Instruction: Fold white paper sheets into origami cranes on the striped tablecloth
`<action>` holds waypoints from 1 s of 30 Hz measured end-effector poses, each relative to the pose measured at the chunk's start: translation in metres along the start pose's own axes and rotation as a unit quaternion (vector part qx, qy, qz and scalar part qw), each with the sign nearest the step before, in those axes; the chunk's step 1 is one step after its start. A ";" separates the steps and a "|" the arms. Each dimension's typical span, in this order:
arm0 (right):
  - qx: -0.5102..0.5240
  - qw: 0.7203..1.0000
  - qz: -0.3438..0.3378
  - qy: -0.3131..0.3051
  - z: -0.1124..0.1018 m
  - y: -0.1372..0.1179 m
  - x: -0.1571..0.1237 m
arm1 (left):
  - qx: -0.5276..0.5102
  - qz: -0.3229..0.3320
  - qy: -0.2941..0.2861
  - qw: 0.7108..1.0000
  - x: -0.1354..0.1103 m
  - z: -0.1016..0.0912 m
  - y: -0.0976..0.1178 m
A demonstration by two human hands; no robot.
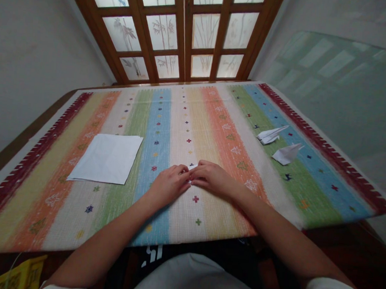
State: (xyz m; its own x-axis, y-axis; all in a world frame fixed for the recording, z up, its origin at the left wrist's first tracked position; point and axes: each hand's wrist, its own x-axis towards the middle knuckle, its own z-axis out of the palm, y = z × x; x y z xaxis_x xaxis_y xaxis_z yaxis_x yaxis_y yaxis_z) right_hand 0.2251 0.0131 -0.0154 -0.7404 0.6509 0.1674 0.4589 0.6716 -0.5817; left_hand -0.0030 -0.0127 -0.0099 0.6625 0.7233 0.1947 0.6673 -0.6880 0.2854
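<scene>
Close together near the middle of the table, my left hand (172, 181) and my right hand (212, 177) both have their fingers closed around a small piece of folded white paper (193, 166). Only an edge of that paper shows between the fingertips; the rest is hidden. To the left lies a stack of square white paper sheets (105, 158). Over on the right side stand two folded white paper figures, a farther one with a long point (271, 135) and a nearer one (286, 154); they look like paper cranes.
A striped, multicoloured tablecloth (178, 217) covers the table. Beyond its far edge are wooden doors (185, 35) with frosted panes. A greenish glass panel (339, 97) leans at the right wall. Low at the left is a yellow basket (19, 275).
</scene>
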 end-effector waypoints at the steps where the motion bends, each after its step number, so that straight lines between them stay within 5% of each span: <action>1: 0.001 1.000 -0.009 0.000 -0.001 0.000 0.000 | 0.004 0.001 0.005 1.000 0.000 0.001 0.000; 6: 0.070 0.995 -0.021 0.068 -0.007 0.006 -0.002 | -0.001 -0.001 0.027 1.000 -0.001 0.004 0.001; 10: 0.098 0.976 0.112 0.161 -0.022 0.020 -0.007 | -0.018 -0.005 0.043 0.999 0.000 0.006 0.001; 13: 0.101 0.969 0.191 0.118 -0.037 0.026 -0.015 | -0.024 -0.006 0.055 0.998 0.000 0.007 0.002; 16: 0.182 0.960 0.212 -0.027 -0.042 0.024 -0.021 | -0.053 -0.033 0.080 0.995 0.002 0.008 0.000; 20: 0.377 0.892 0.239 -0.078 -0.025 0.015 -0.016 | -0.126 -0.087 0.099 0.983 0.006 0.008 -0.006; 25: 0.468 0.850 0.243 -0.023 0.007 0.010 -0.001 | -0.154 -0.112 0.120 0.974 0.009 0.008 -0.009; 30: 0.519 0.819 0.232 0.076 0.015 0.007 0.007 | -0.215 -0.134 0.171 0.952 0.011 0.006 -0.008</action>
State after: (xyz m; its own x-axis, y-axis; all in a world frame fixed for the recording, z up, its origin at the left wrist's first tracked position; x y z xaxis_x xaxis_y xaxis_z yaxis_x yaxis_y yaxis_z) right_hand 0.2153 0.0168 -0.0304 -0.4990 0.8401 -0.2126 -0.0490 -0.2723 -0.9610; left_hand 0.0006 0.0007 -0.0159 0.2889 0.8973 0.3338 0.5479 -0.4409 0.7109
